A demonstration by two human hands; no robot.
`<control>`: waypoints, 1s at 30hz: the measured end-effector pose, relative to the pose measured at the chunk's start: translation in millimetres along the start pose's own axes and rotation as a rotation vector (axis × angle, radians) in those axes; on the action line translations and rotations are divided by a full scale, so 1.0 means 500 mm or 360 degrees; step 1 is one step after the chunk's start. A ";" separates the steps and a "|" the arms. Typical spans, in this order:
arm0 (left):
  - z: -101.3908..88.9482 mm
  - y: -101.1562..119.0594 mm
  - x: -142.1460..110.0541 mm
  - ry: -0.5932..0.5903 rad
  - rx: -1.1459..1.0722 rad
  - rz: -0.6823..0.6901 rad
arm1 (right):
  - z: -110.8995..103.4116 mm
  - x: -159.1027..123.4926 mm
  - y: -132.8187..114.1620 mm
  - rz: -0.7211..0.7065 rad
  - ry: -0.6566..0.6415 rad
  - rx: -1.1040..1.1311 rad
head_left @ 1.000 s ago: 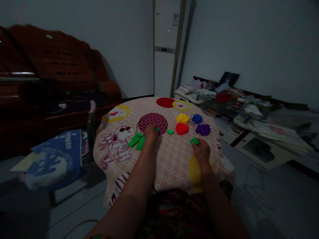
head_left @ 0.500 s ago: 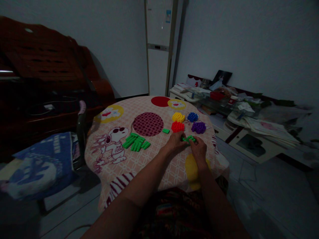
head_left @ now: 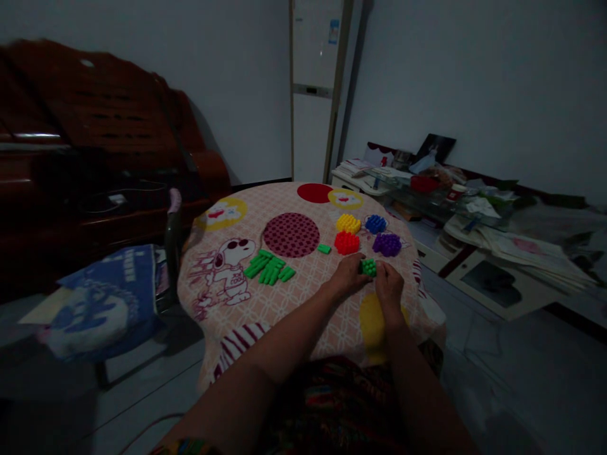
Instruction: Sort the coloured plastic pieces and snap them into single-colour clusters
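One green block cluster (head_left: 368, 268) at the table's (head_left: 303, 303) three o'clock, wearer at six; left hand (head_left: 349, 275) and right hand (head_left: 389, 285) pinch it, fingers nearly closed, I note. Loose green blocks (head_left: 269, 268) at nine; purple cluster (head_left: 387, 244) at two.

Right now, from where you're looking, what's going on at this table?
A person holds a green cluster between the left grip and the right grip, over a patterned tablecloth. Loose green pieces lie grouped to the left, with a lone green piece apart from them. Beyond the hands sit a red cluster, a yellow cluster, a blue cluster and a purple cluster.
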State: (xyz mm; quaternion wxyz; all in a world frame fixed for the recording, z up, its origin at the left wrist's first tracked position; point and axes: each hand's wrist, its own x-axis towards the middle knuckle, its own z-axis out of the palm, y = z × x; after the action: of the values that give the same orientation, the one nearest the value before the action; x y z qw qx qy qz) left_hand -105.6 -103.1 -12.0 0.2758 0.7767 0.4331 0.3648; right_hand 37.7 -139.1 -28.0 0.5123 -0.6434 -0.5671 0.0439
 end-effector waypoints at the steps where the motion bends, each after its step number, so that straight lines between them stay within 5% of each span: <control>1: -0.005 -0.003 0.000 0.0019 -0.0035 -0.0025 | 0.000 0.000 0.001 0.0007 0.0006 0.0004; 7: -0.109 -0.022 0.009 0.0243 0.0122 -0.0157 | -0.005 -0.002 0.003 0.0028 0.0034 0.0064; 13: -0.353 -0.056 -0.060 0.0536 0.0714 -0.0542 | -0.006 -0.003 0.000 0.0086 0.0046 0.0076; 16: -0.459 -0.090 -0.121 0.0337 0.1009 -0.0919 | -0.005 -0.004 -0.002 0.0085 0.0045 0.0057; 18: -0.492 -0.113 -0.151 0.0105 0.1055 -0.1060 | -0.004 -0.005 -0.002 0.0088 0.0046 0.0054; 23: -0.460 -0.136 -0.159 -0.0131 0.0982 -0.1039 | -0.002 -0.006 -0.001 0.0091 0.0047 0.0064; 30: -0.354 -0.090 -0.065 -0.0183 0.0978 -0.0658 | 0.000 -0.005 0.001 0.0078 0.0046 0.0053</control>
State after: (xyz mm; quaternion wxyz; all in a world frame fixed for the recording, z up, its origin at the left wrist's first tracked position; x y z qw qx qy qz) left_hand -281.0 -90.2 47.1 0.1215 0.7386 0.6539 0.1103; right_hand 37.3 -141.0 -29.8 0.5300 -0.6490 -0.5428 0.0566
